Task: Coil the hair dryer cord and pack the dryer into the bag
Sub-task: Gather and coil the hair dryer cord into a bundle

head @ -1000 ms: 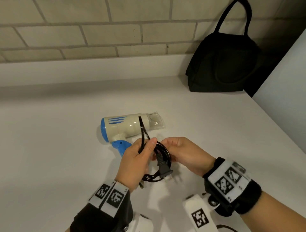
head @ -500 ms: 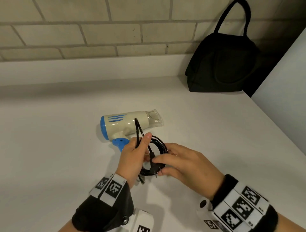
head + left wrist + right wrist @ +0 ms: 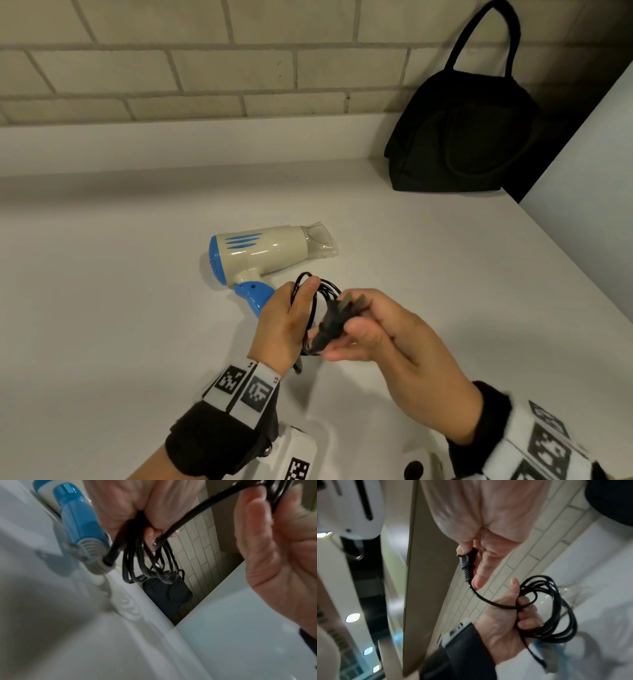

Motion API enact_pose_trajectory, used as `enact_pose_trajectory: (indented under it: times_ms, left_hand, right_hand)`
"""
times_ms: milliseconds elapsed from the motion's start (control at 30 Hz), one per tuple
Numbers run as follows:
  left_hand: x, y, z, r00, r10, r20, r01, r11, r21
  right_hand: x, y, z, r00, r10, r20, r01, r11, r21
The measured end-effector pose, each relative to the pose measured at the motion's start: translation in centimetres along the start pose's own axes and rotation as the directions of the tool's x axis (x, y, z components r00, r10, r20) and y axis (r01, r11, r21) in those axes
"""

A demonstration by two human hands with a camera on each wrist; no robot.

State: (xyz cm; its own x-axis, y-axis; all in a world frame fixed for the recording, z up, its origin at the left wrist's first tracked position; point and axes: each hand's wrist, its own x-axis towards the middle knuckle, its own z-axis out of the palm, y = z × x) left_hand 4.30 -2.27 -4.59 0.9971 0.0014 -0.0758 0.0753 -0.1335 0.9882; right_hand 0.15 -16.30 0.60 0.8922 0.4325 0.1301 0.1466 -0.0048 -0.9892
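So the left hand [image 3: 287, 322] has its fingers curled round a bundle of black cord [image 3: 317, 291], several loops gathered up and pinned under the thumb. You can see the loops hanging out of the fist really clearly in the right wrist view, cord [image 3: 556, 608] draping down past the knuckles. The right hand [image 3: 387, 339] is just beside it, pinching the plug [image 3: 334, 323] between thumb and fingers, with the prongs sticking up away from the palm. A short run of cord bridges the two hands, so they're close but not touching as far as I can tell.

The hair dryer [image 3: 263, 251] is lying on its side on the white bench [image 3: 102, 291], just beyond the hands, cream body with a blue back end and a blue handle pointing toward the left hand. The clear nozzle faces right. From the left wrist camera the cord runs out of the grey strain relief at the bottom of the handle straight up into the fist.

The black bag [image 3: 462, 137] stands at the back right corner of the bench, leaning on the brick wall [image 3: 171, 68], handles up, well apart from the dryer.
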Motion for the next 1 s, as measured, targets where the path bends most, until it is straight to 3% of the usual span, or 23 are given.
enact_pose_trajectory:
  times_ms: [67, 133, 200, 300, 467, 700, 933, 1000]
  left_hand:
    - [-0.3, -0.3, -0.2, 0.992, 0.051, 0.111, -0.053, 0.998, 0.018]
    - [-0.1, -0.7, -0.3, 0.989, 0.052, 0.142, -0.06, 0.997, 0.056]
    - [0.0, -0.7, -0.1, 0.986, 0.07, 0.15, -0.084, 0.992, 0.091]
    - [-0.3, 0.7, 0.4, 0.983, 0.047, 0.18, -0.056, 0.998, 0.043]
    - [-0.3, 1.4, -0.3, 0.97, -0.045, 0.238, 0.069, 0.993, -0.092]
    - [-0.2, 1.4, -0.8, 0.985, -0.053, 0.166, 0.086, 0.977, -0.194]
    - [-0.2, 2.0, -0.2, 0.982, -0.071, 0.174, 0.103, 0.979, -0.179]
    - [-0.2, 2.1, -0.1, 0.983, -0.084, 0.161, 0.109, 0.982, -0.152]
  right_hand:
    - [0.6, -0.6, -0.2, 0.991, 0.132, 0.018, -0.133, 0.965, 0.228]
    - [1.6, -1.9, -0.3, 0.98, 0.187, 0.06, -0.196, 0.908, 0.37]
    - [3.1, -3.2, -0.9, 0.981, 0.19, 0.037, -0.185, 0.868, 0.461]
    - [5.9, -4.0, -3.0, 0.972, 0.215, -0.097, -0.131, 0.832, 0.54]
    - [8.8, -0.7, -5.8, 0.876, 0.422, -0.231, -0.174, 0.726, 0.665]
    - [7.8, 6.0, -5.1, 0.68, 0.719, -0.142, -0.553, 0.63, 0.545]
    - [7.7, 7.2, -3.7, 0.646, 0.763, 0.014, -0.706, 0.59, 0.392]
    - [7.6, 6.7, -3.1, 0.681, 0.732, -0.035, -0.698, 0.662, 0.274]
